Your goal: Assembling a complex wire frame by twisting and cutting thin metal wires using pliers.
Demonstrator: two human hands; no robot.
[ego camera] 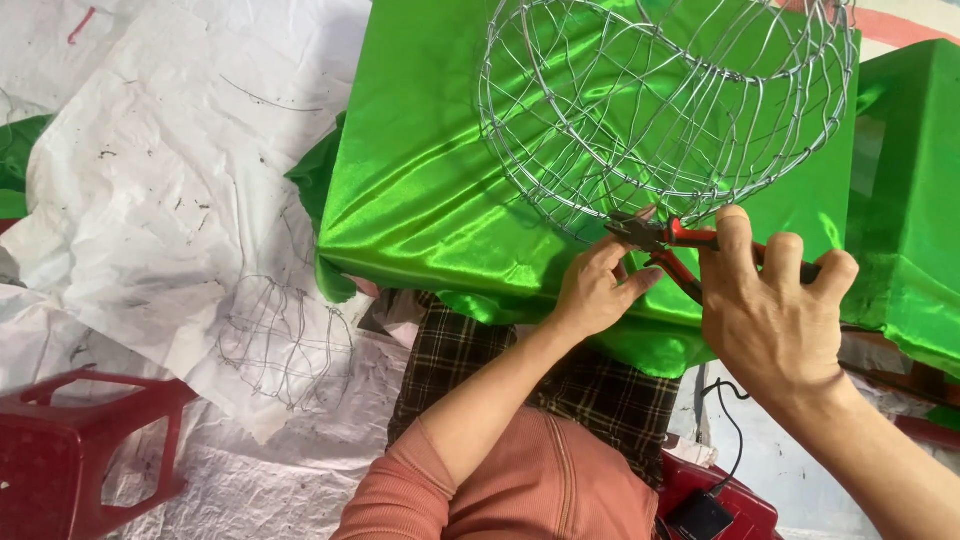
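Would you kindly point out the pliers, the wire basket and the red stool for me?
pliers [690, 238], head view, on the red handle near the pivot.
wire basket [560, 175], head view, on its lower left wall.
red stool [60, 480], head view, on its side.

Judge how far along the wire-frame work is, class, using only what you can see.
Done: the round wire frame on the green cloth looks largely woven. In hand: the right hand works red-handled pliers at its lower rim, the left hand steadying. What remains cannot be told.
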